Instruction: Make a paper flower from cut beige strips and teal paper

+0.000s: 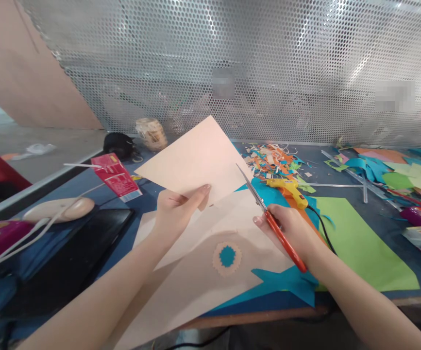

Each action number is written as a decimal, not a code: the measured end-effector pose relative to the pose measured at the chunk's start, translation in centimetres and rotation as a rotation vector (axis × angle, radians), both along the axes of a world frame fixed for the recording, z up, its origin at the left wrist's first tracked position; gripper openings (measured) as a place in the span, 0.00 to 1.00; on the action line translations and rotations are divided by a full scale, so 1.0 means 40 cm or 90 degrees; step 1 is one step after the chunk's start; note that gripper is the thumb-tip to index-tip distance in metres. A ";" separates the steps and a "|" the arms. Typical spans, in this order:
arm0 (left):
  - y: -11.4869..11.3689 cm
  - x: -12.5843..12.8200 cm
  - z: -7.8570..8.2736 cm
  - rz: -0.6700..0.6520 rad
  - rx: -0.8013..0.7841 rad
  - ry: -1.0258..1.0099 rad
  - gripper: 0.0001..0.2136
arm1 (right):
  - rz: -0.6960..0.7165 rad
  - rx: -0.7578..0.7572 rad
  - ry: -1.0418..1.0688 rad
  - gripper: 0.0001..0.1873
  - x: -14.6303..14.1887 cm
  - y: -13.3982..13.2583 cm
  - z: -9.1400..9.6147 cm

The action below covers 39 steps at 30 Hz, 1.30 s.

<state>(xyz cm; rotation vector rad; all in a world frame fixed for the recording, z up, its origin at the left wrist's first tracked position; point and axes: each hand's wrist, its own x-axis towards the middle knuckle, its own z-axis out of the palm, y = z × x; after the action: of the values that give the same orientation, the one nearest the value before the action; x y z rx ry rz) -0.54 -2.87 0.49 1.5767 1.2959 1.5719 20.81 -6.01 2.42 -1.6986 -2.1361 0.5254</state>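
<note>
My left hand (179, 206) pinches a sheet of pale cream paper (203, 155) by its lower edge, thumb on top, holding it raised above the table. My right hand (295, 231) is closed around a pair of scissors (281, 240) with red handles. Their blades point up and left, and the tip lies close to the paper's right part; I cannot tell whether they touch. Below, larger cream sheets (181, 291) are spread out, bearing a scalloped cream ring with a blue centre (227, 256). A jagged blue paper piece (286, 284) lies by the right wrist.
A yellow glue gun (288, 190) with a black cord and green paper (363, 248) lie on the right. Colourful scraps (274, 160) are heaped behind. To the left are a pink drink carton (115, 175), a black tablet-like slab (75, 257) and cables. Perforated metal (268, 63) closes the back.
</note>
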 end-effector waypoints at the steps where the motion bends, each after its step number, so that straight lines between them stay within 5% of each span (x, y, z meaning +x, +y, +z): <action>1: -0.001 0.001 0.002 -0.003 -0.002 0.003 0.18 | 0.000 0.001 -0.001 0.24 0.000 0.000 0.000; 39: 0.001 0.001 0.016 0.028 -0.021 0.065 0.18 | 0.017 -0.004 0.014 0.21 0.007 -0.004 0.010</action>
<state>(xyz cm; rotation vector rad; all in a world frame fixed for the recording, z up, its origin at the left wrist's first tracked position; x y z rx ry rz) -0.49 -2.85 1.14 1.6376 1.4131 1.5054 21.08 -6.16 2.82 -1.6618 -2.1463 0.5570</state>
